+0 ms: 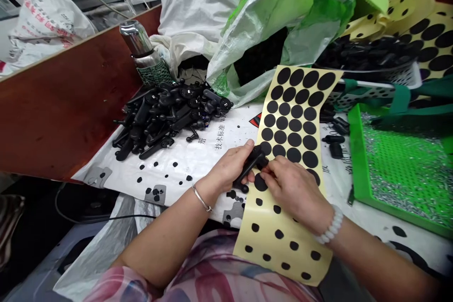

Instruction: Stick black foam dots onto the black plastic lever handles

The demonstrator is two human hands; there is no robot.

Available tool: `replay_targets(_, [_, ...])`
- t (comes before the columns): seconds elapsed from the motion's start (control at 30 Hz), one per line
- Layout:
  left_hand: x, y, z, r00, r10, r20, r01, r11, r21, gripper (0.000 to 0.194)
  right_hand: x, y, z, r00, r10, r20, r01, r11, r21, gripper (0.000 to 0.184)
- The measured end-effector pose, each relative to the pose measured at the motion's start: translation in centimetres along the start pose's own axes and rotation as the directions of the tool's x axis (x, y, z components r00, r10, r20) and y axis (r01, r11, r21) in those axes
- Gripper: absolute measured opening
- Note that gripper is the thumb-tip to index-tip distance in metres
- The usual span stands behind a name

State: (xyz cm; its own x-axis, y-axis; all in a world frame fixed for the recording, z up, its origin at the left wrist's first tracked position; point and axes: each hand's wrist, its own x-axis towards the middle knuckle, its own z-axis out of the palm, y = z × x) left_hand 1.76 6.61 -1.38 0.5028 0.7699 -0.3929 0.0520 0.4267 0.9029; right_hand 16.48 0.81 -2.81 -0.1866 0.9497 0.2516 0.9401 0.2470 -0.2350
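My left hand (pixel 231 165) is closed around a black plastic part (pixel 253 165) with a long arm and a knobbed end, held over the left edge of a yellow sticker sheet (pixel 283 219). Close by, the fingers of my right hand (pixel 293 188) are pinched at the edge of a round black sticker (pixel 261 182). Whether that sticker is fully off the sheet cannot be made out. Rows of black round stickers fill the sheet's upper part; its lower part shows bare backing with small dark holes. My right fingertips partly hide the black part's end.
A heap of similar black parts (pixel 170 115) lies to the left beside a brown board (pixel 71 99). A green tray (pixel 361 165) of small metal pieces stands right, near a white basket (pixel 412 78) of black parts. A green-and-white bag (pixel 283 4) stands behind.
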Motion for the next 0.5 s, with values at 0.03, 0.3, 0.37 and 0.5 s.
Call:
replay_targets(0.03, [0.0,0.0,0.0,1.0,0.006,0.001,-0.006,1.0,-0.009,0.052,-0.4,-0.2,0.1,1.0,-0.028,-0.012,0.027,1.0,-0.016,0.02])
replay_targets(0.3, [0.3,-0.4,0.0,1.0,0.013,0.019,-0.012,1.0,-0.029,0.053,-5.0,-1.3,-0.6,0.963,-0.243,-0.116,0.249,0.968,0.033,0.025])
replay_targets(0.37, [0.2,-0.4,-0.1,0.999,0.033,0.033,-0.033,0.999,-0.013,0.054,-5.8,-0.7,-1.5,0.971,-0.213,-0.11,0.231,0.955,0.185,0.019])
replay_targets(0.5, [-1.0,0.4,-1.2,0.971,0.232,-0.064,-0.205,0.935,0.288,0.048,-6.6,1.4,-2.5,0.983,-0.065,-0.169,0.131,0.901,0.413,0.006])
